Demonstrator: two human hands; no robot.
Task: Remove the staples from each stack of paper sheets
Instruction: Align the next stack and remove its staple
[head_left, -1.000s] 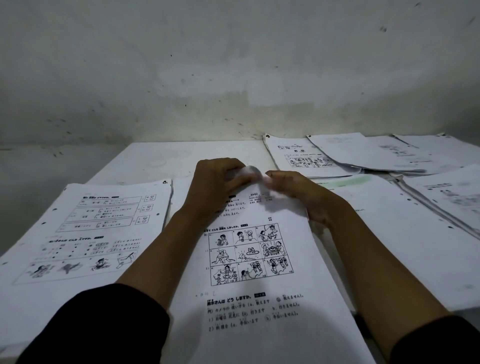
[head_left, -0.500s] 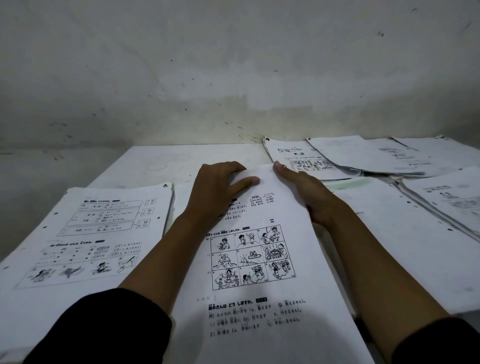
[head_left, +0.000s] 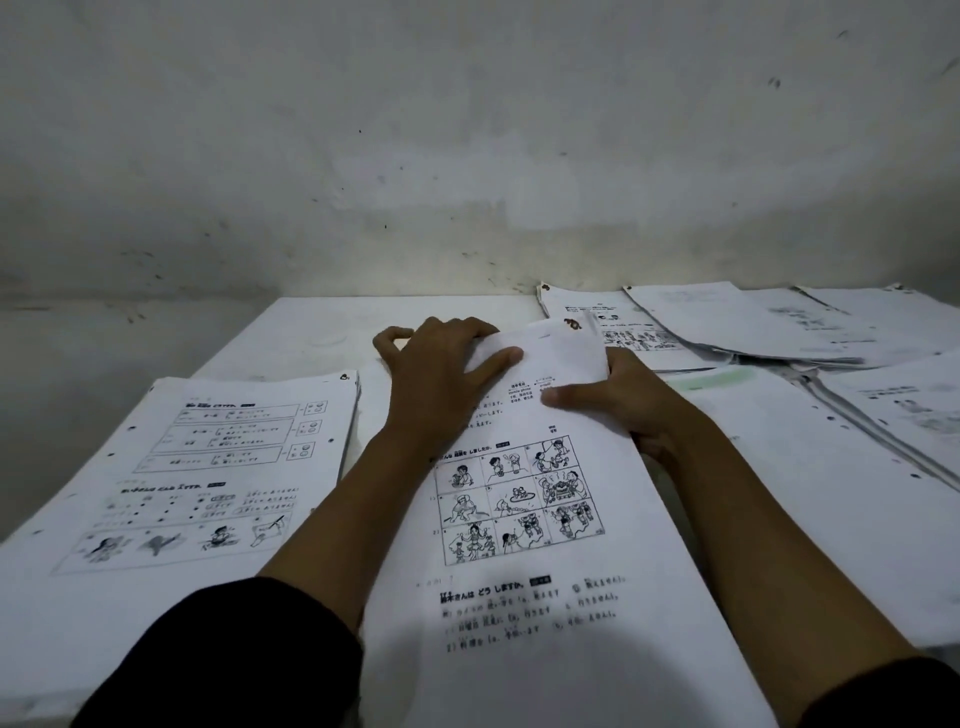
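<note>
White paper everywhere on this table (head_left: 311, 332), and the middle stack (head_left: 545, 519) is the one being handled. Compared to half a second back, the top sheet's far end has come up a bit more and you can now see a rusty brown mark (head_left: 573, 324) at its far right corner, could be a staple or just a stain, too small to tell. The right hand (head_left: 618, 400) has also shifted: before it lay flat along the right edge with fingers straight, now its thumb is on top of the page and the fingers go under the raised sheet, so its grip is closed on that stack. Those fingers are hidden by the paper.

Left hand (head_left: 441, 374) is much where it was, resting on the far left part of the same stack, thumb stretched out across the page toward the right, fingers loosely spread over the far edge, not clamped on anything.

Both forearms run in from the near edge, dark sleeves (head_left: 223, 660) cut off by the frame. Left stack (head_left: 197, 467) lies flat beside the left arm. Far right piles (head_left: 727, 327) overlap each other and their print is too blurry to read. Another plain stack (head_left: 805, 493) sits just right of the right arm.
</note>
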